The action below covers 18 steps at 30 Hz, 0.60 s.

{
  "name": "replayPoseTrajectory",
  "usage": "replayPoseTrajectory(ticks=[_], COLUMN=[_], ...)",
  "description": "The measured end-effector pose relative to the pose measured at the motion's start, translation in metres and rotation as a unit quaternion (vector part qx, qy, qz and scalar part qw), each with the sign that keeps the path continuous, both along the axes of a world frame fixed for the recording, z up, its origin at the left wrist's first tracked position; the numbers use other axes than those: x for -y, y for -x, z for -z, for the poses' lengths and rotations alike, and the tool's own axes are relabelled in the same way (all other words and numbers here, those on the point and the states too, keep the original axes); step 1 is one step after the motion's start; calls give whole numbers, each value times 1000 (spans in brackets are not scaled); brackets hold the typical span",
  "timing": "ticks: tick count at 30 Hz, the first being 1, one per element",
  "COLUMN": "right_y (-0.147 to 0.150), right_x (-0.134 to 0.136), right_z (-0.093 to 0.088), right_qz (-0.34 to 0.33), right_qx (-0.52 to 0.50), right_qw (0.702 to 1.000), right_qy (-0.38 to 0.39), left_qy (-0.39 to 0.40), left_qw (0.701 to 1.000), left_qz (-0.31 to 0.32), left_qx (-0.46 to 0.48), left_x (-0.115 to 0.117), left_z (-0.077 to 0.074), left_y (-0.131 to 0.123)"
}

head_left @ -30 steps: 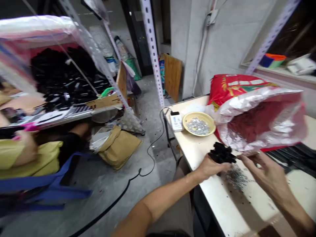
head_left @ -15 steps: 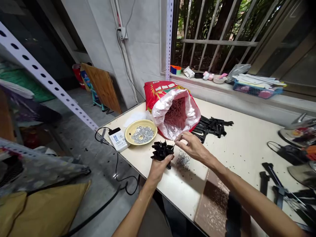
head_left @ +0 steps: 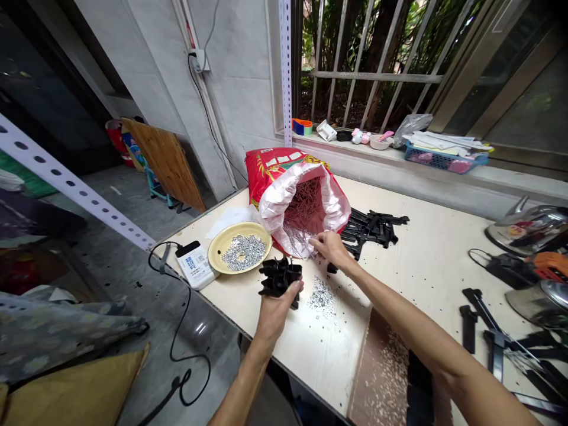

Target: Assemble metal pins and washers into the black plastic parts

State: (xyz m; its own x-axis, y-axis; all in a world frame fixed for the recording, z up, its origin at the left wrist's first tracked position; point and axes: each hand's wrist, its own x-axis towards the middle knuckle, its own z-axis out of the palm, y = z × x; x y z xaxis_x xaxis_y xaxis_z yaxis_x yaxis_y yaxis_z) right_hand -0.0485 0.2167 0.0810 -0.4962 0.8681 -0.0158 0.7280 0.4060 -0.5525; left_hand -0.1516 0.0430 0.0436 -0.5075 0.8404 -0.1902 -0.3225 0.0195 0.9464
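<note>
My left hand point(head_left: 276, 310) is closed round a bundle of black plastic parts point(head_left: 279, 277), held upright above the front edge of the table. A thin pin seems to stick up from the bundle. My right hand point(head_left: 331, 247) is at the lower lip of a red sack point(head_left: 270, 171) with a white lining, its fingers pinched together among thin metal pins point(head_left: 299, 235). Whatever lies between those fingertips is too small to make out. Inside the sack is a heap of long, thin reddish-looking pins point(head_left: 306, 198). Small silvery nuts point(head_left: 322, 297) lie scattered on the table between my hands.
A yellow dish point(head_left: 213, 247) of small metal pieces stands left of the sack, beside a white box point(head_left: 195, 266) with a cable. Black plastic parts point(head_left: 375, 228) are piled right of the sack. A brown board point(head_left: 377, 361) lies at the front; kettles point(head_left: 528, 231) stand far right.
My right hand has moved from beside the black bundle to the sack's mouth. My left hand still holds the bundle. The view has shifted slightly to the right.
</note>
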Motion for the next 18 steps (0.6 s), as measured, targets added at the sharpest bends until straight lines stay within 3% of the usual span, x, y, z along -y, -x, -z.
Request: replayPoseTrajectory(ticks=[4, 7, 10, 14, 18], right_y=[25, 31, 32, 25, 6], right_x=[-2, 1, 1, 0, 8], right_z=[15, 19, 18, 9, -16], right_qz=[46, 50, 36, 35, 19], right_qx=[72, 117, 141, 145, 105], right_qw=[996, 992, 989, 989, 994], right_qy=[-23, -14, -1, 11, 8], left_qy=[6, 3, 9, -5, 18], left_qw=[1000, 995, 997, 999, 997], left_qz=[7, -13, -4, 31, 52], left_qx=[25, 95, 75, 17, -58], left_x=[-5, -6, -6, -5, -1], left_z=[-2, -4, -3, 0, -3], left_y=[3, 7, 7, 4, 12])
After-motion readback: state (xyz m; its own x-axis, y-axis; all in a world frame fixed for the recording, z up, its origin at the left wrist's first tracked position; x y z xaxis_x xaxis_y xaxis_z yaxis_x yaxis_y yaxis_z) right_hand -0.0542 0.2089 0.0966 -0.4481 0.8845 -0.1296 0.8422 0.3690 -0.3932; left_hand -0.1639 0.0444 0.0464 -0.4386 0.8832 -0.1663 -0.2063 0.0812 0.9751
